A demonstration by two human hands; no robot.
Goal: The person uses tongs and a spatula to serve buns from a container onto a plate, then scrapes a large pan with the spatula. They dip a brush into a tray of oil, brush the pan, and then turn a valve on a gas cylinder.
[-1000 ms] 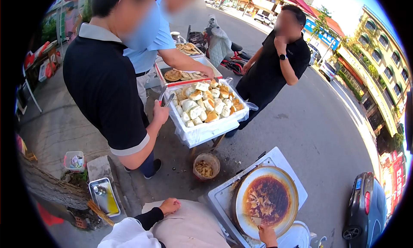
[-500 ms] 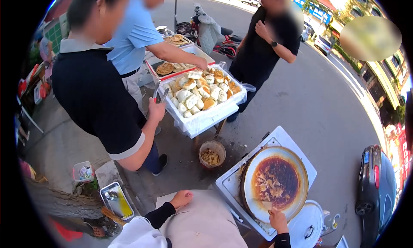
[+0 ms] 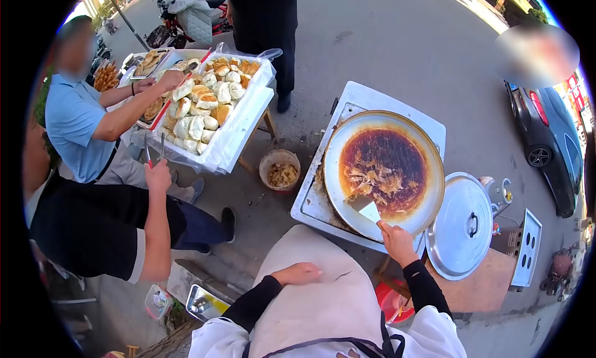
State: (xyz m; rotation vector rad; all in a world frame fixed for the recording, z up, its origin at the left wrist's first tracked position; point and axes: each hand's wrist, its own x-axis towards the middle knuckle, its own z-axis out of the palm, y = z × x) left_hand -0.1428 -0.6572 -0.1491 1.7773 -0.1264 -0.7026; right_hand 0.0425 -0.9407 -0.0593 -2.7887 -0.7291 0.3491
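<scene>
My right hand (image 3: 397, 241) is closed round the handle of a spatula (image 3: 370, 211). Its flat metal blade rests inside the near rim of a wide round pan (image 3: 428, 193). Browned scraps (image 3: 375, 179) lie on the pan's dark, burnt-looking bottom, just beyond the blade. In front of the pale apron (image 3: 323, 302), my left hand (image 3: 298, 273) is loosely closed, with nothing visible in it. Under the pan is a white stove top (image 3: 360, 97).
A large lid (image 3: 458, 246) lies right of the pan. A bucket of scraps (image 3: 279, 169) stands left of the stove. Beyond it is a plastic-lined box (image 3: 241, 140) of buns. One person holds tongs (image 3: 155, 150); another reaches over the box. A dark car (image 3: 549, 147) stands at right.
My view has swung right and down. The spatula blade has moved farther into the pan, beside the scraps. A person's arm still reaches over the buns.
</scene>
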